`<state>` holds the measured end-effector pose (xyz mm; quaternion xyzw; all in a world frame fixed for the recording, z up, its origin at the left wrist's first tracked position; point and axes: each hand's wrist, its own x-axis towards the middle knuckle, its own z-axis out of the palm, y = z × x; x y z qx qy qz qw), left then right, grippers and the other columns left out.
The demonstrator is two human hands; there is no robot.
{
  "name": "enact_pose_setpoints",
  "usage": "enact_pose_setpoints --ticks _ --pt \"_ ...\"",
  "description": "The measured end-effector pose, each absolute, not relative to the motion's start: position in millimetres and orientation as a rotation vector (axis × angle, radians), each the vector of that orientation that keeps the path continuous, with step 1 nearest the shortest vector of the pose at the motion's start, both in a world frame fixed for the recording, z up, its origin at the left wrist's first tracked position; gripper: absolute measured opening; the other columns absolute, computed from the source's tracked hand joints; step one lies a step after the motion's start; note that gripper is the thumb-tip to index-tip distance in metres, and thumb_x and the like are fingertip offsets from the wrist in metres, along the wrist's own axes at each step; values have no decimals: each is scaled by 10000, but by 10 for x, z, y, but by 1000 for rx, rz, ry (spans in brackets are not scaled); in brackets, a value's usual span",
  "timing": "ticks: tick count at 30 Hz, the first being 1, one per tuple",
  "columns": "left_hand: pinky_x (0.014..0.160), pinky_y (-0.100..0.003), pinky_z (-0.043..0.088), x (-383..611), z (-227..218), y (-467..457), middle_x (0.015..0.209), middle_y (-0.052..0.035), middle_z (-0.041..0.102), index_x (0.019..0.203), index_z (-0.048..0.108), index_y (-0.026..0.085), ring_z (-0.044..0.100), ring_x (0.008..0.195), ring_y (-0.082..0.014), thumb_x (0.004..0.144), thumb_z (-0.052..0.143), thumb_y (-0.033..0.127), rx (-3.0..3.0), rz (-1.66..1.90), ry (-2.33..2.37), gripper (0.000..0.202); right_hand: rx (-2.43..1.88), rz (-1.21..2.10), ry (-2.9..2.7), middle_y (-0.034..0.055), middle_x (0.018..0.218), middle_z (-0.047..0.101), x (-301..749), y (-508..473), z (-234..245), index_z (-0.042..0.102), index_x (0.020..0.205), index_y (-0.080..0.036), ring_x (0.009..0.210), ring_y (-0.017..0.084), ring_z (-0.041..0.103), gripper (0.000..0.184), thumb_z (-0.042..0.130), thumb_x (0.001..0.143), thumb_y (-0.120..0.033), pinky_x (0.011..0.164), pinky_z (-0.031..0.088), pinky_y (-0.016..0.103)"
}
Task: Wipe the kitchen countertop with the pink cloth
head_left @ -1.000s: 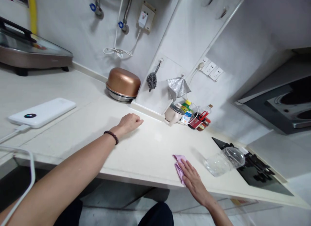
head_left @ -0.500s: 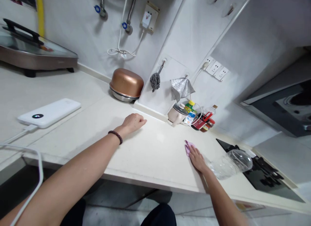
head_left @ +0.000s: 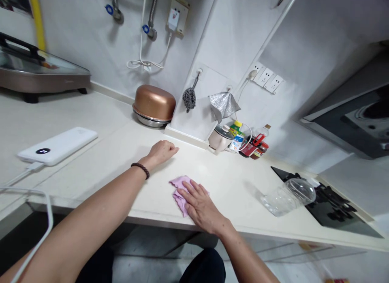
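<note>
My left hand (head_left: 162, 152), with a dark beaded bracelet (head_left: 141, 169) at the wrist, rests on the white countertop (head_left: 234, 210) as a loose fist. Nothing shows from its closed fingers. Near the counter's front edge, my right hand (head_left: 200, 204) holds a pink cloth (head_left: 181, 189) down against the surface. Its palm and fingers lie over the bunched cloth, and part of the cloth sticks out on the left. A clear plastic container (head_left: 287, 198) lies on its side to the right of that hand, its end over the black stove (head_left: 343, 216).
A white power bank (head_left: 60, 145) with a cable lies at the left, before an electric pan (head_left: 45, 78). Along the wall stand a copper-coloured pan (head_left: 154, 102), a small lidded pot (head_left: 219, 140) and seasoning bottles (head_left: 258, 147). A scourer (head_left: 189, 98) and a silvery cloth (head_left: 224, 104) hang above.
My right hand has moved left across the counter with the pink cloth, away from the clear container and closer to my left hand. The left fist stays in place on the counter.
</note>
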<state>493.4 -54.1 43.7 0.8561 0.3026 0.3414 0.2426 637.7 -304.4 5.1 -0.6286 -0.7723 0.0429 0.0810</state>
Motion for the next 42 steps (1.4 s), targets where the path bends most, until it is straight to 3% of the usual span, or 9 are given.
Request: enact_pose_setpoints --ticks 6,14,16,18,21,25,34,42 --pt "577 -294 223 4933 430 -538 486 7 433 461 428 199 381 538 -139 829 506 432 2363 930 851 442 -2056 160 -2036 -23 1579 359 7037 -3857 59 471 1444 -407 1485 251 247 435 386 1019 -444 1193 213 542" --pt "573 -294 225 4960 391 -527 491 14 406 473 395 198 369 529 -131 831 508 426 2371 941 834 440 -2217 -56 -1413 97 1363 598 8327 -4954 -141 708 1113 -257 1320 291 508 396 466 920 -503 1129 378 500" --pt "569 -290 224 4967 390 -541 486 17 395 473 378 195 367 524 -127 832 508 426 2366 937 830 446 -2227 -81 -1416 102 1368 593 8374 -4974 -161 700 1119 -251 1323 296 505 402 448 925 -498 1132 371 507" --pt "562 -288 218 4972 397 -560 478 20 378 468 358 193 357 516 -123 831 510 421 2361 931 833 455 -2250 -63 -1518 84 1445 536 8281 -4904 -143 653 1242 -276 1393 294 424 427 433 946 -491 1160 321 517" --pt "552 -289 206 4973 413 -588 473 23 359 463 339 194 334 509 -118 833 515 411 2361 927 838 463 -2298 28 -1751 15 1561 395 7992 -4701 -60 504 1425 -365 1476 278 268 470 379 988 -485 1192 224 546" --pt "556 -291 201 4974 442 -624 482 25 366 474 364 193 323 517 -115 835 519 393 2361 933 828 441 -2343 133 -1954 -46 1617 259 7708 -4338 46 347 1508 -433 1507 257 152 495 297 1018 -486 1202 169 556" --pt "557 -291 198 4975 493 -671 502 20 389 474 416 195 309 529 -119 840 519 385 2400 890 807 425 -2380 52 -2016 -30 1618 270 8049 -3132 50 304 1538 -385 1509 256 157 536 206 1019 -475 1191 210 551" --pt "545 -294 200 5010 482 -651 481 16 366 478 353 193 308 496 -117 847 480 403 2415 880 783 444 -2605 9 -1864 -12 1633 231 8353 -1932 96 267 1557 -341 1503 265 175 557 176 1011 -402 1158 268 562"
